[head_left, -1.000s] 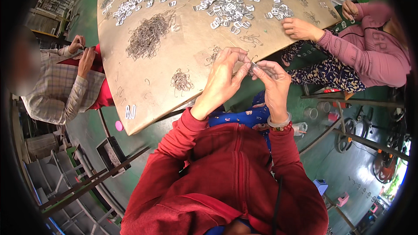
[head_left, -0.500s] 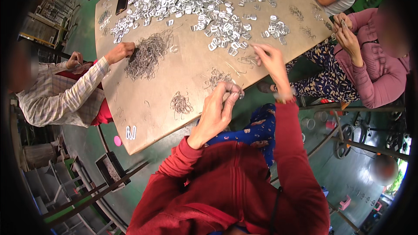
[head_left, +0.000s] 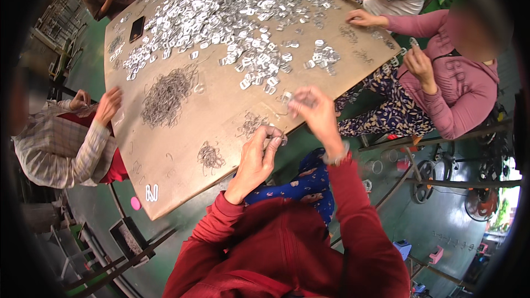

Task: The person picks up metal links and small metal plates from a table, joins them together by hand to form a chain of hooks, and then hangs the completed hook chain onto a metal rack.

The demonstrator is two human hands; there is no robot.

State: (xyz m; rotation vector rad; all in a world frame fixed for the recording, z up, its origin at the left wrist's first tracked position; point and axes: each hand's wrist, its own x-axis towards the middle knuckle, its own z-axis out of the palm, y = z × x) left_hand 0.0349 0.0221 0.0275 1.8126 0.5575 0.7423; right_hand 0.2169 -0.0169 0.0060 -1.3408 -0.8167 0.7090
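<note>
My left hand [head_left: 256, 157] is closed near the table's front edge, thumb and index finger pinching a small shiny metal piece [head_left: 284, 139] mostly hidden by the fingers. Slightly blurred, my right hand [head_left: 317, 115] is over the edge, farther right, with a silver metal buckle [head_left: 287, 97] at its pinched fingertips. Beyond it spreads a large heap of silver buckles [head_left: 215, 14], whose near tip lies just past the right hand. Two small piles of thin bent wire pieces, one wire pile [head_left: 251, 124] by my left hand and another wire pile [head_left: 210, 155] to its left, lie on the table.
A bigger wire pile [head_left: 168, 96] lies on the brown-covered table [head_left: 176, 182], near a co-worker's hand [head_left: 109, 105] at left. Another co-worker, in a pink jacket [head_left: 469, 83], sits at right. A phone [head_left: 137, 29] lies far left; several white pieces [head_left: 152, 192] are at the near corner.
The view has shifted, so the table sits lower and left. My right hand now has a buckle at its fingertips. The left co-worker's hand has left the wire pile; the pink-sleeved one reaches onto the table.
</note>
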